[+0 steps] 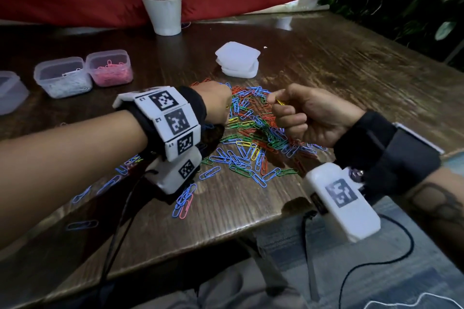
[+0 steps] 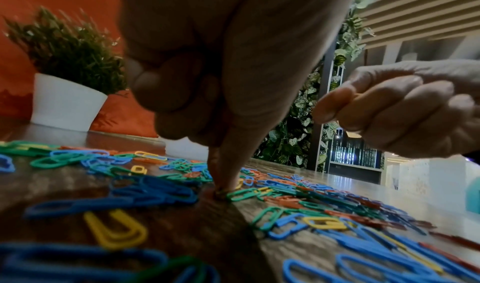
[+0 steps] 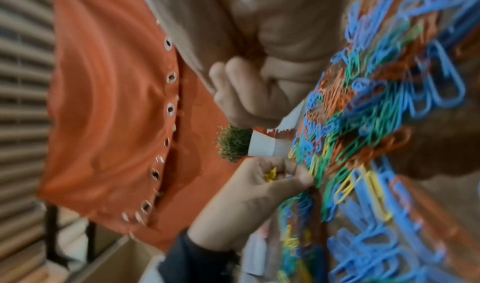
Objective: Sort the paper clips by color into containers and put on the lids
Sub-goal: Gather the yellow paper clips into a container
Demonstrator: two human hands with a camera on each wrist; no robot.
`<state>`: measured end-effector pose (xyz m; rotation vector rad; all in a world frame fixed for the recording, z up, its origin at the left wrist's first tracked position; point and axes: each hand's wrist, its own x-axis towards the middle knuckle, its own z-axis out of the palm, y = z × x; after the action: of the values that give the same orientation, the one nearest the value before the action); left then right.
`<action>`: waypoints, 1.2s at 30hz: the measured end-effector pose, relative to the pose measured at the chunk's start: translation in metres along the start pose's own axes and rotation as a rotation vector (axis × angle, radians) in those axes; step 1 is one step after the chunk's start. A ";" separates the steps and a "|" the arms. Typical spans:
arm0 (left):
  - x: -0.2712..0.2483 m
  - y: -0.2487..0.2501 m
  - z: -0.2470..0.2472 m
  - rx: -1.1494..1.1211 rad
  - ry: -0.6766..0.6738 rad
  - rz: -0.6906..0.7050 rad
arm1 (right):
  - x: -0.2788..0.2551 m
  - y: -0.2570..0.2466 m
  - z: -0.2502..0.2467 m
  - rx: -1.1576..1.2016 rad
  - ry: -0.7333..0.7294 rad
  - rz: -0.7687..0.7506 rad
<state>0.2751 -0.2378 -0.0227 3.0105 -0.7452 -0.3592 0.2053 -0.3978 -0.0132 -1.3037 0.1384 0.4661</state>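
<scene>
Head view: white [image 1: 67, 85] and pink clips [image 1: 111, 74] binned near surface's far-left edge, lids [image 1: 237, 61] off, mixed pile [image 1: 253, 138] mid-surface unsorted; right hand [image 1: 308, 118] fingers pinch yellow clip [image 1: 280, 102], left hand [image 1: 216, 103] fingers cup yellow clips, pinching into pile.

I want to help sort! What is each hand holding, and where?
Right hand pinches a yellow paper clip at one end. Left hand holds yellow clips in its palm.

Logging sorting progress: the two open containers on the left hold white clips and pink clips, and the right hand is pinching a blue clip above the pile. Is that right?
Not quite. The head view shows the right hand pinching a yellow clip, not a blue one. The rest holds: the open containers hold white clips and pink clips, and the hand is above the pile.
</scene>
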 end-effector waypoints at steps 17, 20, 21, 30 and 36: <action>-0.038 0.012 -0.020 -0.612 0.078 0.072 | 0.016 0.022 0.045 0.211 0.196 -0.012; -0.037 0.019 -0.019 -0.640 0.117 0.094 | 0.018 0.021 0.047 0.329 0.216 -0.034; -0.036 0.020 -0.019 -0.653 0.120 0.092 | 0.019 0.021 0.045 0.357 0.223 -0.023; -0.030 0.008 -0.014 -0.581 0.142 0.043 | 0.022 0.017 0.026 0.450 0.228 -0.028; -0.016 0.013 -0.014 -0.241 0.120 0.109 | 0.005 0.011 -0.005 0.310 0.266 -0.027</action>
<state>0.2587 -0.2420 -0.0042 2.7257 -0.7897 -0.2431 0.2058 -0.3991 -0.0257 -1.0552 0.3997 0.2339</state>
